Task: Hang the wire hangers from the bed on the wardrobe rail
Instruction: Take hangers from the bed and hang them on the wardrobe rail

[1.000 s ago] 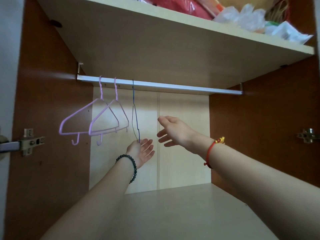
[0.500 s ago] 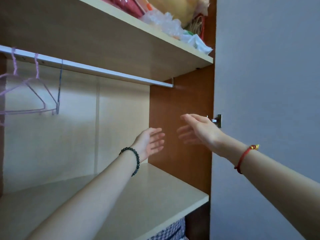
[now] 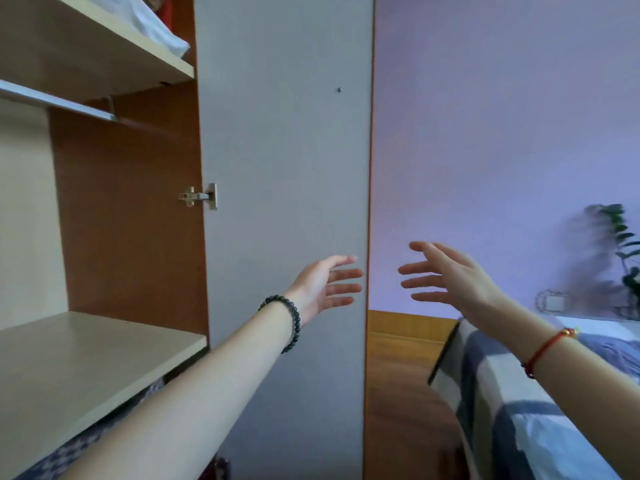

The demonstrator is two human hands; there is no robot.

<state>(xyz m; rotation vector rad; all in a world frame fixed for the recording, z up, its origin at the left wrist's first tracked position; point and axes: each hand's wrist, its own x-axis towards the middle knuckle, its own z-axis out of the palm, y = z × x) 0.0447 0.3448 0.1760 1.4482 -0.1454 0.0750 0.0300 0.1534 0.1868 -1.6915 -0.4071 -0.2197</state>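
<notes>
One cropped rail (image 3: 52,100), left hand (image 3: 322,285), right hand (image 3: 453,282)

Smooth, matt pale laminate is seen on the lower shelf (image 3: 86,368). The wardrobe rail (image 3: 59,102) is shown in satin metal, the hinge (image 3: 199,196) in brighter polished metal. A matt grey is worn by the door (image 3: 284,168); the side panel (image 3: 128,220) is faced in reddish wood-look board. The bedcover (image 3: 502,393) is checked cloth, the bead bracelet (image 3: 289,317) glossy, the floor (image 3: 398,410) polished wood.
</notes>
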